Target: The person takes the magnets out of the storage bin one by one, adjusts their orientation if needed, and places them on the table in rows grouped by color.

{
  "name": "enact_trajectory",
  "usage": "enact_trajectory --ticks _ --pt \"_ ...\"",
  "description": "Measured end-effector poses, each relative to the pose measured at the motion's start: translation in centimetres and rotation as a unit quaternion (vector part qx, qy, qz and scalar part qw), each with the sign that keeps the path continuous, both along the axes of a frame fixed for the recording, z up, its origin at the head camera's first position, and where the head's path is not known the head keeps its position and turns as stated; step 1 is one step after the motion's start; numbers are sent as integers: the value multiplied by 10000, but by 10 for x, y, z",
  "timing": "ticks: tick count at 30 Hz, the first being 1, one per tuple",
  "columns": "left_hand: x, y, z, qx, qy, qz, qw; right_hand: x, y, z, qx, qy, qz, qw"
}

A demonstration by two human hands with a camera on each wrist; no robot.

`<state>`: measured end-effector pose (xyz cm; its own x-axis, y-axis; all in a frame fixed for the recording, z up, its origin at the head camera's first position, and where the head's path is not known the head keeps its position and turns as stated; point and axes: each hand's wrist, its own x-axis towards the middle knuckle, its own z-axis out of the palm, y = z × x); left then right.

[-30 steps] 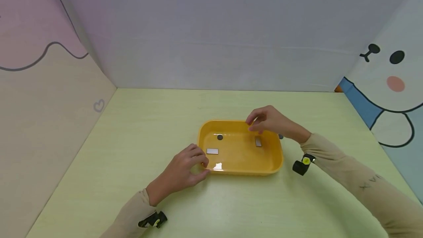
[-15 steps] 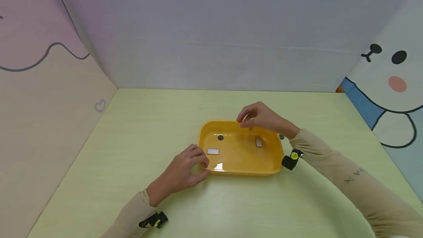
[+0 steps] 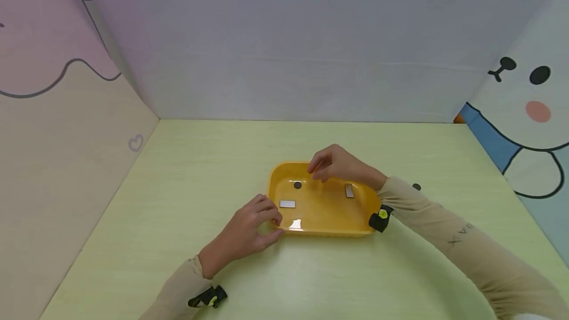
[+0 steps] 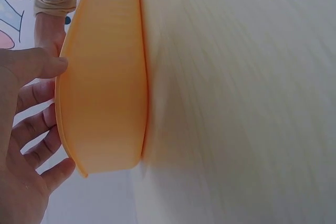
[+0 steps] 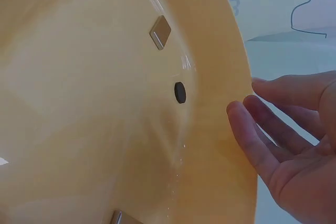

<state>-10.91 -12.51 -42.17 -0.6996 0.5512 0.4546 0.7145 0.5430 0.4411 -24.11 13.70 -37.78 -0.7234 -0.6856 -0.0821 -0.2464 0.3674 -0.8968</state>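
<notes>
A yellow plastic tray (image 3: 322, 214) stands on the table. My left hand (image 3: 242, 228) holds its front left corner; in the left wrist view, the thumb lies on the rim of the tray (image 4: 102, 77). Over the back rim is my right hand (image 3: 340, 164), its fingers loosely bent with nothing visible between them. Inside the tray lie a small dark disc (image 3: 297, 185), a flat whitish rectangular piece (image 3: 287, 204) at left, and a similar piece (image 3: 349, 191) at right. The right wrist view shows the disc (image 5: 180, 93) and a rectangular piece (image 5: 160, 32) close up.
Another dark disc (image 3: 416, 186) lies on the pale green table (image 3: 213, 162), right of the tray, just beyond the right sleeve (image 3: 444, 226). A grey wall (image 3: 306, 48) rises behind the table, and printed panels flank both sides.
My right hand has moved left along the tray's back rim. A dark disc beyond the right sleeve has come into view; the one beside the tray is no longer visible there. My left hand stays.
</notes>
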Motion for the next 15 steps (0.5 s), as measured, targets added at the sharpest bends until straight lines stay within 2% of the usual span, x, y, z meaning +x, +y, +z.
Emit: enact_trajectory --ticks 9,15 --pt "3 1 -6 98 5 -42 9999 4 -15 -14 -1 252 -55 9997" --pt "4 1 -10 138 176 -99 9997 5 -20 -17 171 643 19 9978"
